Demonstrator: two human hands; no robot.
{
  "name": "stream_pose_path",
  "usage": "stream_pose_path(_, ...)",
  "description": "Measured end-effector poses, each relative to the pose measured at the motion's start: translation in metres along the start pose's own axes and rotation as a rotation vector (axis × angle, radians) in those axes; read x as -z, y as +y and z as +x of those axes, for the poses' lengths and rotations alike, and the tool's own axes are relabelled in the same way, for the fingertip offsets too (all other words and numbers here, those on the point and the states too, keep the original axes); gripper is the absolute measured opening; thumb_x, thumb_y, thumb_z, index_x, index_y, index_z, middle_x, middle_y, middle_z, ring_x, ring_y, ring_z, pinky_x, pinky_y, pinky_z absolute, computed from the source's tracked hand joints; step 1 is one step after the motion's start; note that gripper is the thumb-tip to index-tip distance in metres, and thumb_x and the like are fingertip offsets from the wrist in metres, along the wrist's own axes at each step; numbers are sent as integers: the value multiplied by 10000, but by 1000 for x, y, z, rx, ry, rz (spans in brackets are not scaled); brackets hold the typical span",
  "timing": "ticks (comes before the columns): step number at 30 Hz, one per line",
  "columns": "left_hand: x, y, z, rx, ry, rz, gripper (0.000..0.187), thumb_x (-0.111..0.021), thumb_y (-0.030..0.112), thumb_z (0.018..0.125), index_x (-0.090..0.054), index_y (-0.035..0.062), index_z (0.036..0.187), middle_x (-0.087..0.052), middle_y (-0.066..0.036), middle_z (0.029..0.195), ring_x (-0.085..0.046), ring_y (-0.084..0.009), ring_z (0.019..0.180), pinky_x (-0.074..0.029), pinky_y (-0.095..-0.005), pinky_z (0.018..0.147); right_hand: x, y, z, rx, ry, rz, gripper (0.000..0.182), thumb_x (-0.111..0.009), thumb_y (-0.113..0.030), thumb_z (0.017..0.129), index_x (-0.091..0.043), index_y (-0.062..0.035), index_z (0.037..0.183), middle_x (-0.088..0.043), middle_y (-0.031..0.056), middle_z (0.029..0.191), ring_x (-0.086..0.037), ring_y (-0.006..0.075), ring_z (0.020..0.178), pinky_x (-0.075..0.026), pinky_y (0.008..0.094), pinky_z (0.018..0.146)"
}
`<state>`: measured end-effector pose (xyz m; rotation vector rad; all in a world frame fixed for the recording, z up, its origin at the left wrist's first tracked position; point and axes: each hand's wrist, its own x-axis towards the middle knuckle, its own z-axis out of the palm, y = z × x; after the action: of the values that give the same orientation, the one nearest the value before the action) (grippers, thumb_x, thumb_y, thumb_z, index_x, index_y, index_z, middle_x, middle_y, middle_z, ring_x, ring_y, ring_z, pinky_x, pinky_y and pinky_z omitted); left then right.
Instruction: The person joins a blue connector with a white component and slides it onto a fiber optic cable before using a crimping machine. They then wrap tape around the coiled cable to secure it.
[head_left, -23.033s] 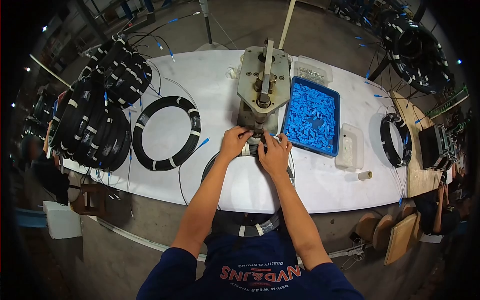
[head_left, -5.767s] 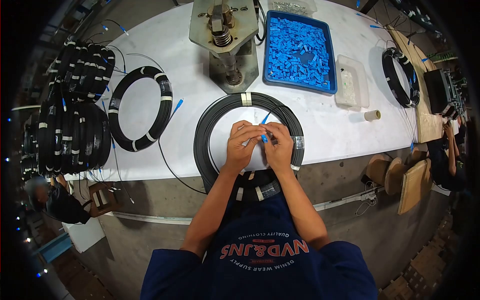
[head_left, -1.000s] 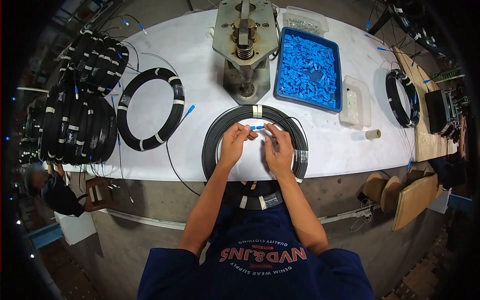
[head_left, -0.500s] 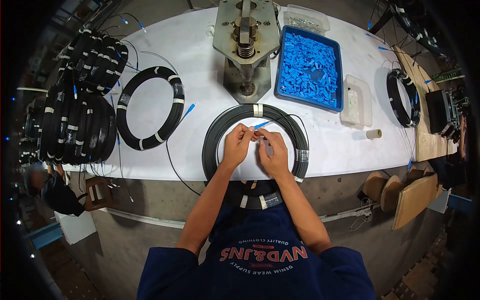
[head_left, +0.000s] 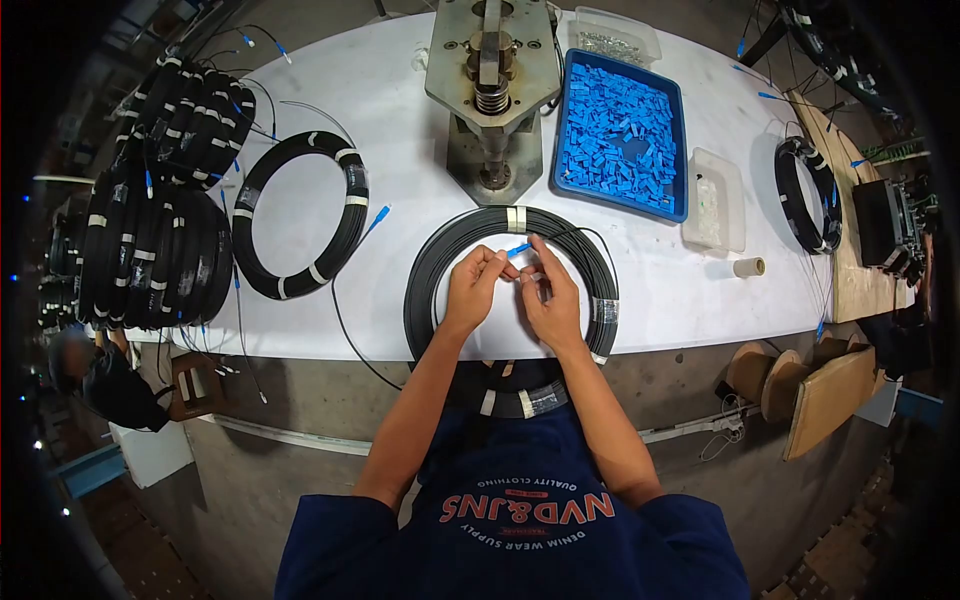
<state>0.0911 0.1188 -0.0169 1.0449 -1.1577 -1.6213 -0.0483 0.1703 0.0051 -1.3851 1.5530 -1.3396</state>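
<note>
A small blue fibre-optic connector on a thin black cable is held over the opening of a black cable coil on the table. My left hand pinches its left end between thumb and fingers. My right hand is curled at the other end, its index finger against the connector where the cable leaves it. The right thumb sits lower, and the exact contact of its other fingers is hidden. From the connector, the cable arcs right over the coil, which is bound with white and clear tape.
A metal press stands behind the coil. Right of it are a blue tray of blue connector parts, a clear plastic box and a small roll. Another coil lies left, beside stacked coils. A person is at far left.
My right index finger has stretched up to the connector's right end, and the right hand has opened slightly. My left hand stays almost still with its pinch.
</note>
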Motion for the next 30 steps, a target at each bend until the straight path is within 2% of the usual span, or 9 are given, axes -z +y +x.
stream_pose_path(6,0,3,-1,-8,-12,18,213,-549,163,1007,-596,-9,891,-682,-102,826,-644,-131,777,-521,-271,767,3,4,0,-42,-25,33,527,-630,19,854,-557,-52,1371,-646,128,1209,-623,130,879,-495,248,708)
stream_pose_path(8,0,3,-1,-1,-14,30,215,-546,163,1008,-596,-12,894,-684,-103,830,-645,-136,784,-521,-273,774,6,6,0,-236,-61,199,501,-622,14,880,-559,-51,1373,-647,88,1206,-596,76,888,-480,216,728)
stream_pose_path(9,-1,3,0,0,-15,30,215,-546,163,1008,-596,-12,894,-684,-103,830,-645,-136,784,-521,-273,774,7,10,1,-236,-60,199,501,-622,14,880,-559,-51,1373,-647,88,1206,-596,76,888,-480,216,728)
stream_pose_path(11,-1,3,0,-2,-27,25,218,-547,169,1009,-598,-13,899,-686,-104,835,-645,-137,789,-519,-273,781,6,16,3,-252,-49,487,461,-604,13,913,-563,-45,1368,-639,62,1202,-568,40,906,-459,183,739)
stream_pose_path(12,-1,3,-1,-1,-27,25,218,-547,169,1009,-598,-13,899,-686,-104,835,-645,-137,789,-519,-273,781,6,18,3,-269,-43,516,433,-587,18,931,-567,-32,1360,-634,65,1204,-558,38,906,-444,164,734)
stream_pose_path(22,1,-2,1,17,-56,55,239,-540,203,1020,-591,-4,914,-692,-100,847,-650,-132,799,-518,-273,791,6,17,3,-211,-21,373,393,-586,9,932,-611,-52,1320,-637,33,1138,-524,30,880,-417,151,710)
stream_pose_path(25,2,-4,0,6,-61,89,233,-537,202,1022,-588,-3,922,-695,-100,855,-653,-130,808,-521,-276,794,6,18,3,-188,-15,368,395,-582,8,931,-611,-53,1320,-639,39,1142,-535,39,889,-428,161,725)
stream_pose_path(27,2,-2,0,4,-63,105,227,-538,197,1022,-586,-2,924,-698,-101,862,-655,-130,814,-522,-278,797,7,18,3,-172,-20,292,403,-581,21,929,-610,-53,1325,-641,57,1140,-584,87,938,-478,214,804)
stream_pose_path(30,2,0,-2,-15,-73,152,202,-547,174,1017,-584,-5,930,-703,-98,876,-657,-127,826,-522,-277,803,8,16,3,-147,-14,252,397,-574,34,924,-617,-40,1312,-636,62,1145,-582,92,945,-477,214,818)
